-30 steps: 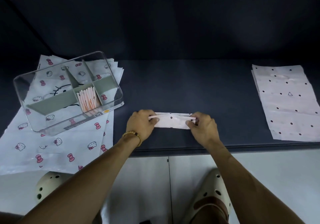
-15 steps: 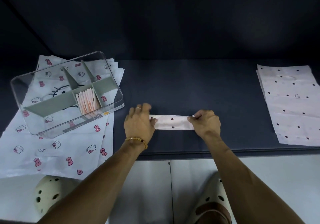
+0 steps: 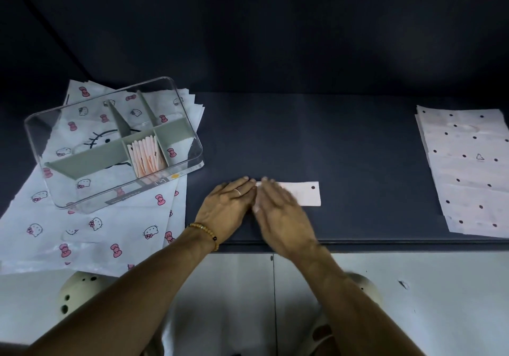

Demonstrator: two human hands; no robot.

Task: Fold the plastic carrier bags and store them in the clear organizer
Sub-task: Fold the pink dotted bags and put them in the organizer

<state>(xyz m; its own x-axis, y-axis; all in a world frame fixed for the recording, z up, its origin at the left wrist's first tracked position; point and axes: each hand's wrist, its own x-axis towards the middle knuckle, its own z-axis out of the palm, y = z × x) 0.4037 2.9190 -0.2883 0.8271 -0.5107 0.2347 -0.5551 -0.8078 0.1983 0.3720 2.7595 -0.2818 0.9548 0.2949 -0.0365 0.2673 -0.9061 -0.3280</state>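
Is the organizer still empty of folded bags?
No, the clear organizer already holds a row of folded pink bags standing in one middle compartment between its grey dividers.

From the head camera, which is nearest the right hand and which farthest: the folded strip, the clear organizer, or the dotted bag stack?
1. Folded strip, under the right hand.
2. Clear organizer, to the left.
3. Dotted bag stack, far right.

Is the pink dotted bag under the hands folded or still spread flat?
Folded. The pink dotted bag is a narrow strip; left hand and right hand lie flat on it.
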